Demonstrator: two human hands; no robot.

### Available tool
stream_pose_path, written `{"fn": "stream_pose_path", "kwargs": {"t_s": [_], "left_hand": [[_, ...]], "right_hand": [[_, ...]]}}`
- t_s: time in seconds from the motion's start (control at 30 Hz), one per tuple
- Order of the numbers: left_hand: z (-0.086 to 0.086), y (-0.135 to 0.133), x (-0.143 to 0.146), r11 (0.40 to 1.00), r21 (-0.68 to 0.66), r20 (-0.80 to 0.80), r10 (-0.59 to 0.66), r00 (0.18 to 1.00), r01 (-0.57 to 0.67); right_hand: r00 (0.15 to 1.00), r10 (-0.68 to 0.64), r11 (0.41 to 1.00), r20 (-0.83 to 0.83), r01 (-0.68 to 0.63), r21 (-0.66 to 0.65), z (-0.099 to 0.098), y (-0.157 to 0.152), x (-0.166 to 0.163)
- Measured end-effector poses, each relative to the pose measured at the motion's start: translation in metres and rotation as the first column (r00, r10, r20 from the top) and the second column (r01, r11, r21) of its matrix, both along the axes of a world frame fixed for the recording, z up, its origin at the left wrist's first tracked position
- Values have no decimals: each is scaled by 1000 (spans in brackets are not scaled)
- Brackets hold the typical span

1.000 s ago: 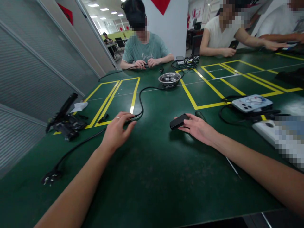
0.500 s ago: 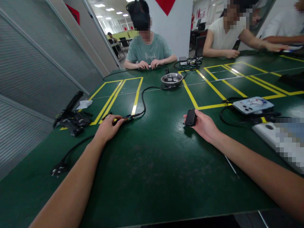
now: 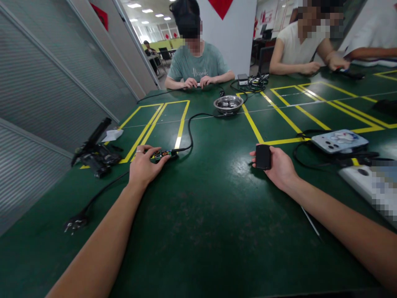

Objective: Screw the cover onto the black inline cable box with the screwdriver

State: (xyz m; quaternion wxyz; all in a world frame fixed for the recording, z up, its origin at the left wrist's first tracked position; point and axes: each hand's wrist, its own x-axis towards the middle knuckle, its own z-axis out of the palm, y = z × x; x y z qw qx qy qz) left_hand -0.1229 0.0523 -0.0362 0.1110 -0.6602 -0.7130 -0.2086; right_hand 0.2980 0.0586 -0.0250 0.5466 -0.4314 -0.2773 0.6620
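My left hand (image 3: 148, 165) grips a green circuit board (image 3: 161, 154) at the table's left, thumb on the near side and fingers on the far side. The board seems to sit in a dark casing, partly hidden by the hand. A black cable (image 3: 191, 133) leads from its right end, and another cord runs left to a black plug (image 3: 76, 223). My right hand (image 3: 281, 167) holds a small black rectangular plastic cover (image 3: 263, 157) upright over the table, its flat face towards me.
A metal bowl (image 3: 228, 108) holding small parts stands beyond. Black devices (image 3: 99, 155) lie at far left. Phones, one in a patterned case (image 3: 339, 140), and a thin rod (image 3: 311, 222) lie at right. Yellow tape (image 3: 182, 120) marks the green table. Co-workers sit across.
My left fingers have spread wider about the circuit board, showing more of it. My right hand has turned the black cover to face me and shifted slightly right; the view has shifted too.
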Motion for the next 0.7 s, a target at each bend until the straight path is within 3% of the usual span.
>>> {"fn": "stream_pose_path", "kwargs": {"t_s": [0.2, 0.33, 0.4, 0.47, 0.53, 0.57, 0.63, 0.7], "left_hand": [[6, -2, 9, 997, 64, -39, 35, 999, -32], [6, -1, 7, 993, 77, -49, 92, 995, -88], [6, -1, 5, 991, 91, -48, 104, 993, -99], [7, -1, 5, 989, 103, -49, 107, 993, -101], [7, -2, 5, 988, 115, -51, 106, 993, -100], [8, -2, 6, 988, 121, -52, 105, 993, -98], [9, -2, 7, 986, 136, -56, 99, 993, -91], [10, -1, 8, 985, 151, -58, 95, 994, -85]], "right_hand": [[994, 27, 994, 101, -37, 99, -1, 1, 3], [918, -5, 965, 396, -98, 242, -3, 2, 5], [756, -85, 903, 649, -217, 372, -6, 3, 5], [475, -223, 795, 851, -416, 441, -10, 3, 4], [190, -336, 705, 922, -598, 380, -16, 5, 2], [94, -361, 683, 928, -650, 332, -18, 5, 1], [16, -380, 665, 925, -690, 285, -20, 7, -1], [22, -419, 633, 908, -710, 309, -13, 8, -7]]}}
